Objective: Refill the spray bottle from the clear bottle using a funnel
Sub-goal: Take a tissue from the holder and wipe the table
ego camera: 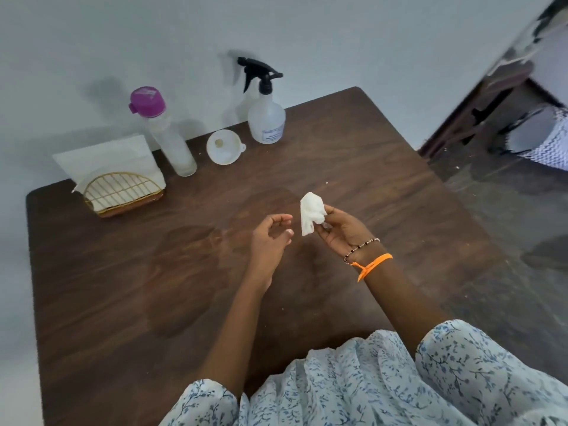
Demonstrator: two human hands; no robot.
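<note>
A: Both bottles stood capped at the far edge of the table (353, 167): the spray bottle (266, 118) with its black trigger head screwed on, the clear bottle (172, 139) with its purple lid down.

B: And the funnel?

A: The funnel (223, 146) lay on the table between them, just beside the spray bottle, mouth tipped toward the camera, not seated in any neck.

B: So pouring done or not begun?

A: I judged it done. Dark damp patches showed on the wood near the hands, and the right hand (344, 230) pinched a crumpled tissue (312, 212) between thumb and fingers (327, 210), held above the table. That looked like wiping up, the closing chore. How full the spray bottle was, I couldn't tell.

B: Left hand?

A: The left hand (270, 238) hovered just beside the tissue, palm turned inward, fingers loosely curled, holding nothing.

B: Anything else out there?

A: A wire napkin holder (123, 192) with white napkins sat at the far left corner, beside the clear bottle. What was left, I reckoned: finish drying and bin the tissue.
</note>
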